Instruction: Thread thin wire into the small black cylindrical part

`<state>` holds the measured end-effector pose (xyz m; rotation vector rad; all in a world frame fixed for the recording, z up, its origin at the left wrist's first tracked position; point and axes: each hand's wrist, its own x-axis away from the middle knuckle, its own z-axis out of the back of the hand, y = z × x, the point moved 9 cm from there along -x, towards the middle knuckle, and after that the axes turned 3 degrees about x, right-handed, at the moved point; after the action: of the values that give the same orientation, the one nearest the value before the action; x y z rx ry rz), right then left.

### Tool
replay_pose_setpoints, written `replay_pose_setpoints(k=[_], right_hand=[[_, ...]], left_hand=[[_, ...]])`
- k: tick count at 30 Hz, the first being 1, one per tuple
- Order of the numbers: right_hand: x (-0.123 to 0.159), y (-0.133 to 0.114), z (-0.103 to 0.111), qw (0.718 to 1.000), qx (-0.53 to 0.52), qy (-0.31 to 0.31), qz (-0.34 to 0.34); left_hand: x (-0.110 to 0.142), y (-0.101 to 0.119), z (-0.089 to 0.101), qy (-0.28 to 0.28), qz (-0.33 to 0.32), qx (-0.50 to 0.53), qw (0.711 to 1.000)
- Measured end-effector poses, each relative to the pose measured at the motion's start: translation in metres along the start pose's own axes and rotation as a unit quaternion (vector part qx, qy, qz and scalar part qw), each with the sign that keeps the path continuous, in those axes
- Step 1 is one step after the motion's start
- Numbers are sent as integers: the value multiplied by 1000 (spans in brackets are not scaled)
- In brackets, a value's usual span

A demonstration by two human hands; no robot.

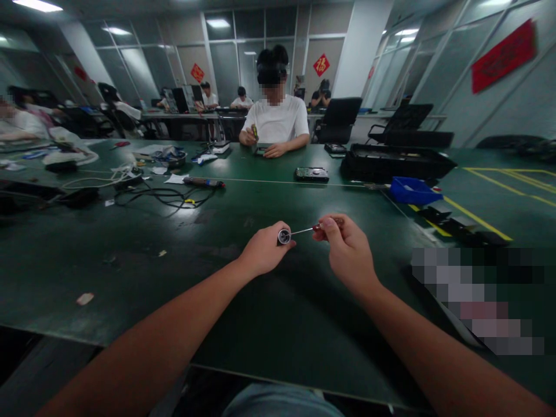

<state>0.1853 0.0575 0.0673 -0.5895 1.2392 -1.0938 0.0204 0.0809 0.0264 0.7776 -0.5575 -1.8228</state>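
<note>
My left hand (266,250) is closed around a small dark cylinder (284,236) with a silvery ring at its open end, which faces right and toward me. Most of the cylinder's body is hidden in the fist. In my right hand (347,246), thumb and fingers pinch the reddish handle of a screwdriver (304,231). Its thin metal shaft points left, and the tip reaches the ringed end of the cylinder. Whether the tip is seated in anything inside cannot be made out. Both hands are held above the green table (260,324).
Across the table a person (275,119) in white works on a small device. A hard drive (311,174), a long black casing (395,162) and a blue bin (414,190) lie toward the right. Black cables (160,197) and a dark handheld tool (203,182) lie left. A pixelated patch covers something near my right forearm.
</note>
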Motion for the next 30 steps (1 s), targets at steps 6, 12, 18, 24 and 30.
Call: replay_pose_setpoints(k=[6, 12, 18, 24, 30], right_hand=[[5, -19, 0, 994, 96, -7, 56], [6, -21, 1, 988, 140, -5, 67], [7, -25, 1, 975, 206, -6, 79], [10, -28, -7, 979, 176, -51, 95], [11, -21, -10, 988, 121, -63, 75]], left_hand=[[0, -3, 1, 2, 12, 1, 1000], [0, -6, 0, 1, 14, -4, 1000], [0, -5, 0, -1, 8, -7, 1000], [0, -4, 1, 7, 2, -14, 1000], [0, -6, 0, 6, 10, -20, 1000]])
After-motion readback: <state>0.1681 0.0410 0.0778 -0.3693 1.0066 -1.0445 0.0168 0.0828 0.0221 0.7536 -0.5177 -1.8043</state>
